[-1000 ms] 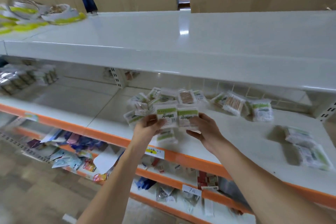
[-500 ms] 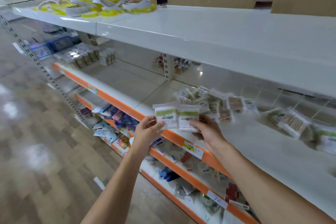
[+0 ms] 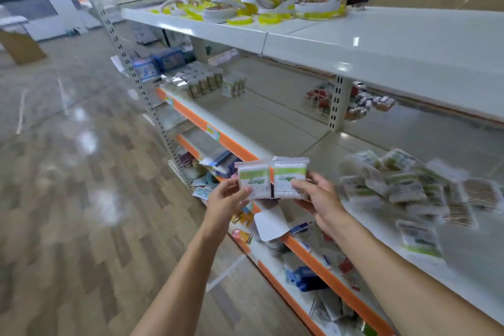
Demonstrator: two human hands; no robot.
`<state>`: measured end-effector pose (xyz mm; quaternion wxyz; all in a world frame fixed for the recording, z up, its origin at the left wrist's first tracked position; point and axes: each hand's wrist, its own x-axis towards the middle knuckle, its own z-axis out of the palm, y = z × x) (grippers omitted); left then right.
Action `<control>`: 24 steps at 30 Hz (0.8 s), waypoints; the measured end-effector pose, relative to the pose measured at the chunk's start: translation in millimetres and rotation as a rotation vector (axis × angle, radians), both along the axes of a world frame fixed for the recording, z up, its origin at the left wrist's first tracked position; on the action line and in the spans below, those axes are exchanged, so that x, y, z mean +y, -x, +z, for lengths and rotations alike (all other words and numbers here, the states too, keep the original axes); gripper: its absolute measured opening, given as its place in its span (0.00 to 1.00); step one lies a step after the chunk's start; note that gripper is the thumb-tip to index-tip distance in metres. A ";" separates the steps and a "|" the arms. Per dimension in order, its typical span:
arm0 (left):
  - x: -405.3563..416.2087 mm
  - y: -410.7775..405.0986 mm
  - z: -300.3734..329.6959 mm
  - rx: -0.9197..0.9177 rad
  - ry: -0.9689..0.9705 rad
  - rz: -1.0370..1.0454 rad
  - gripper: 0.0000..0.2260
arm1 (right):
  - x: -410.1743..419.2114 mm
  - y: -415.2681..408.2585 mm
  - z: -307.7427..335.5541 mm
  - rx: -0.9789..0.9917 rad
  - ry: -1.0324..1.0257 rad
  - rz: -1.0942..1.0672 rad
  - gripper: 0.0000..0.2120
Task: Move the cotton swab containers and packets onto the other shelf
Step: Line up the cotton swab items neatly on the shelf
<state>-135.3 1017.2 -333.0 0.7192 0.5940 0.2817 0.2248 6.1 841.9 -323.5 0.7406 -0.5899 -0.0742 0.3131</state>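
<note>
Just below the middle of the frame the left hand (image 3: 227, 200) pinches 1 green-labelled swab packet (image 3: 252, 181) by its lower edge, and the right hand (image 3: 317, 199) grips a 2nd packet (image 3: 289, 179) the same way; the 2 packets sit side by side, touching, out in front of the orange-edged shelf (image 3: 240, 148).

The carry looks about half done, I'd say. To finish it well, keep both packets level and together, swing them toward the bare stretch of shelf at centre frame, and set them down flat, well back from the orange lip, so they don't slide off. Thumbs on the printed faces give a fair hold, but the film is probably slick, so no loosening until they rest.

At right of frame the remaining pile of swab packets (image 3: 403, 185) lies loose and blurred on the shelf. Upper centre, yellow-and-white tape rolls (image 3: 253, 5) crowd the top shelf (image 3: 381, 43). Small jars (image 3: 203, 82) stand at the far end. A white upright post (image 3: 336, 103) divides the bays; the hands should pass in front of it.
</note>
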 end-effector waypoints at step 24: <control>246.1 44.0 -8.2 -0.021 0.037 0.301 0.12 | 298.4 -0.5 -27.3 -0.023 -0.034 0.242 0.12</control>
